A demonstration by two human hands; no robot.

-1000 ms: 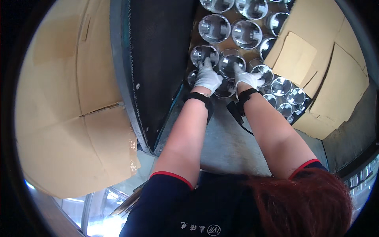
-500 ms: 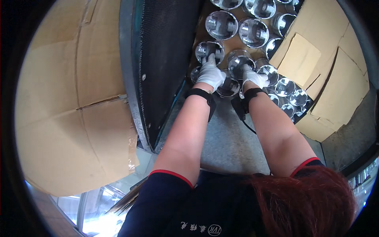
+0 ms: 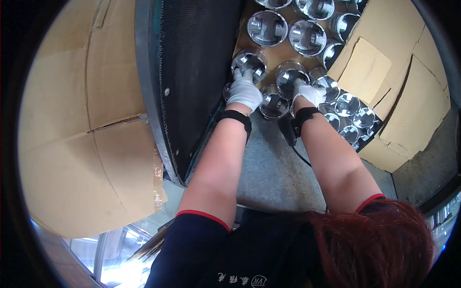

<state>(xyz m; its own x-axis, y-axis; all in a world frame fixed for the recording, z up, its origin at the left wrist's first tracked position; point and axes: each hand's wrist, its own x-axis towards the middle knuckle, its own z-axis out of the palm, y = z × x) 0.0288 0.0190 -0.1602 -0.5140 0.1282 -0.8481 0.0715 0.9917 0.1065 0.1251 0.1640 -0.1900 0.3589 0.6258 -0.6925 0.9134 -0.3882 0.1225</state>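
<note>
Two pistons under the hands, left piston (image 3: 249, 59) and right piston (image 3: 290, 78): shiny silver metal, round, hollow like short cups, bright rims, dark insides. In the left piston, paler metal blocks on the inner wall; in the right piston, mostly shadow, fine detail too dark to tell. Open mouths turned up to view, leaning somewhat toward the near side; outer wall visible past the far edge of the right piston's mouth. Long axis of each straight through the mouth, close to the line of sight, so foreshortened. Located at upper centre, side by side, apart, over brown cardboard sheet (image 3: 270, 54). Cannot tell lifted from resting.

Left hand (image 3: 244, 91), white-gloved: fingers close together, forward over the near rim of the left piston, tips at or in its mouth. Right hand (image 3: 309, 93), also white-gloved: one digit dipped into the right piston at its near right edge, the rest angled off rightward beside neighbouring piston (image 3: 332, 87). Cannot tell firm pinch from loose touch for either.

Nearer, between the hands: lower piston (image 3: 275, 106), just beyond grey desk (image 3: 283, 153). Black panel (image 3: 197, 72) at left, cardboard flap (image 3: 367, 67) at right.
</note>
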